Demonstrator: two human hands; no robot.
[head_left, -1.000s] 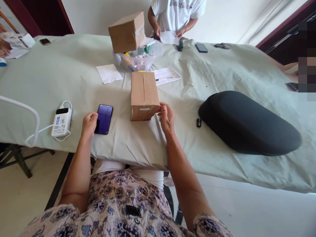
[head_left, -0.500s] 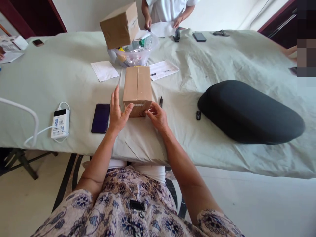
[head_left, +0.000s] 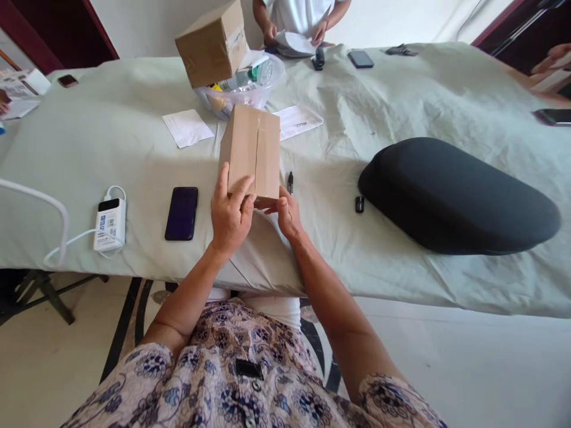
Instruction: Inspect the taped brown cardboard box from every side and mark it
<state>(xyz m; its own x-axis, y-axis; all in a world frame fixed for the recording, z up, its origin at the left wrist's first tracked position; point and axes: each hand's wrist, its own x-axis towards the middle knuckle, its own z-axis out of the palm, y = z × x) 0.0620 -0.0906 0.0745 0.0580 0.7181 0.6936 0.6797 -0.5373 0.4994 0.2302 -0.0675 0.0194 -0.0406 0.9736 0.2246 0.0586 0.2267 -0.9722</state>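
A brown cardboard box [head_left: 255, 148] with a taped seam along its top is between my hands, turned slightly, its near end seeming a little raised. My left hand [head_left: 232, 208] grips the near left corner, fingers on the side and top, thumb at the near edge. At the near right corner my right hand [head_left: 288, 213] holds the box, thumb outside and fingers tucked underneath, partly hidden. To the right of the box lies a black marker [head_left: 291, 182]. A dark smartphone [head_left: 181, 214] lies left of my left hand.
Behind the box stands a clear plastic basin [head_left: 272, 83] of packaging, with a larger carton [head_left: 212, 47] on top. Papers [head_left: 187, 128] lie near it. A black padded seat [head_left: 459, 196], a small black cap [head_left: 359, 204] and a white power bank [head_left: 109, 224] are on the cloth. Another person's hands [head_left: 319, 32] hold something pale.
The box has turned and its near end has come up. My left hand has moved from beside it onto its near left corner; my right hand's fingers have slid beneath it.
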